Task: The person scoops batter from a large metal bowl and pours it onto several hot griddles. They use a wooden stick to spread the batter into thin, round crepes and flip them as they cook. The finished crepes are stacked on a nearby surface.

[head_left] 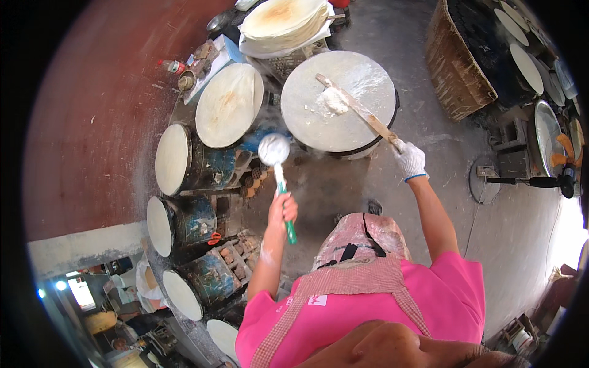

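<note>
My bare left hand (283, 209) is closed round the green handle of a ladle (274, 149). White residue coats its round bowl, which hangs just left of the round griddle (307, 126). My right hand (411, 161), in a white knit glove with a blue cuff, grips the near end of a long flat wooden scraper (366, 116). The scraper lies slantwise across the griddle, its far end past the middle. Against its left edge sits a lump of white batter (335, 102), with small crumbs beside it. A thin whitish film covers part of the griddle's far side.
Thin round flatbreads form a stack (285, 27) beyond the griddle. Left of it, one big flatbread (226, 105) covers another round top. Several drum stoves (205, 165) with pale discs line the left. A fan (564, 165) stands right, below a brown-sided bin (457, 73).
</note>
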Action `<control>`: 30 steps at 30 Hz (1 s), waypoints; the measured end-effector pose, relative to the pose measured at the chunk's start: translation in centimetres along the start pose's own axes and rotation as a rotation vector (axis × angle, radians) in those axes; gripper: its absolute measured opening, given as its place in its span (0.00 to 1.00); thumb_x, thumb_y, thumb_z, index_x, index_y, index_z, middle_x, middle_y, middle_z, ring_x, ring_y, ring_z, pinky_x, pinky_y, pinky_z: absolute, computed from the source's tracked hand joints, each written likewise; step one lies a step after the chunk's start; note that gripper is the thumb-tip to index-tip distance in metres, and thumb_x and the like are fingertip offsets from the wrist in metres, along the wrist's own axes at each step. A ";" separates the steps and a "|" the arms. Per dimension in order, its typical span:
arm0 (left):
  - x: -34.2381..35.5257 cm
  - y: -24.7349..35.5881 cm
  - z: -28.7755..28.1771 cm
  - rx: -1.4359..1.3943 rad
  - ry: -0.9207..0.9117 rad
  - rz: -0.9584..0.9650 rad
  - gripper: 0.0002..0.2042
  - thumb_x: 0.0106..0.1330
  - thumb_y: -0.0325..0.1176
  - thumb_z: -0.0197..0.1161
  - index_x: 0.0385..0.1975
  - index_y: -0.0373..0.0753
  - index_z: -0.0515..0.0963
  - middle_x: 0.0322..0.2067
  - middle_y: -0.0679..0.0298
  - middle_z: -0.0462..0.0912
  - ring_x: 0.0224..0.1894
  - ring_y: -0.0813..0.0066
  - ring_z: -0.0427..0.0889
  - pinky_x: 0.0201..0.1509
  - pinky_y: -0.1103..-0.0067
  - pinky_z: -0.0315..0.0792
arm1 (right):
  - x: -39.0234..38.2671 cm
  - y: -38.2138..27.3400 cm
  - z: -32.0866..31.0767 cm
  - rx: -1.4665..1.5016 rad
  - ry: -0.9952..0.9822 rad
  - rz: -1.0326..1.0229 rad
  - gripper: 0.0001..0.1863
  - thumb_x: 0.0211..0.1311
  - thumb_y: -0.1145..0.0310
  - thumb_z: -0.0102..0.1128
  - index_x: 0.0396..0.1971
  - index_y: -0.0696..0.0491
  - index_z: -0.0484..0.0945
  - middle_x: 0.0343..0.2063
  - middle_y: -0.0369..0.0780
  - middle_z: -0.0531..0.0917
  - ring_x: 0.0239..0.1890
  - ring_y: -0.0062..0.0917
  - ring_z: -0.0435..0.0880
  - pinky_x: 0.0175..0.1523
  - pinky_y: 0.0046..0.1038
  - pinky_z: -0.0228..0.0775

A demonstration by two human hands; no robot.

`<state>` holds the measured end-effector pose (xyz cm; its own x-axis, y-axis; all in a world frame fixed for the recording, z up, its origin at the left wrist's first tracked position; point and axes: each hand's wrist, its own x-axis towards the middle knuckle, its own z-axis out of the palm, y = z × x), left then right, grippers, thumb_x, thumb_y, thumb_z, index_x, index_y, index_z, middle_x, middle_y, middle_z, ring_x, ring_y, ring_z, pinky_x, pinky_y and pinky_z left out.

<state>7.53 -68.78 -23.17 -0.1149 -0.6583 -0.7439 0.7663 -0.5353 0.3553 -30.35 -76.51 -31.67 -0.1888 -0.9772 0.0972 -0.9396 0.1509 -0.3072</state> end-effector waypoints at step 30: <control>2.2 1.9 8.5 -0.113 -0.267 -0.405 0.05 0.63 0.34 0.52 0.36 0.51 0.67 0.14 0.70 0.60 0.08 0.87 0.55 0.05 0.90 0.49 | -7.7 -4.4 -5.1 0.803 0.042 0.169 0.19 0.52 0.71 0.59 0.47 0.55 0.73 0.45 0.41 0.77 0.45 0.22 0.76 0.51 0.21 0.64</control>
<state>3.39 -75.73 -19.36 -0.5641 -0.5296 -0.6336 0.6884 -0.7253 -0.0066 -26.23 -68.91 -26.28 -0.3346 -0.9422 0.0192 -0.4099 0.1272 -0.9032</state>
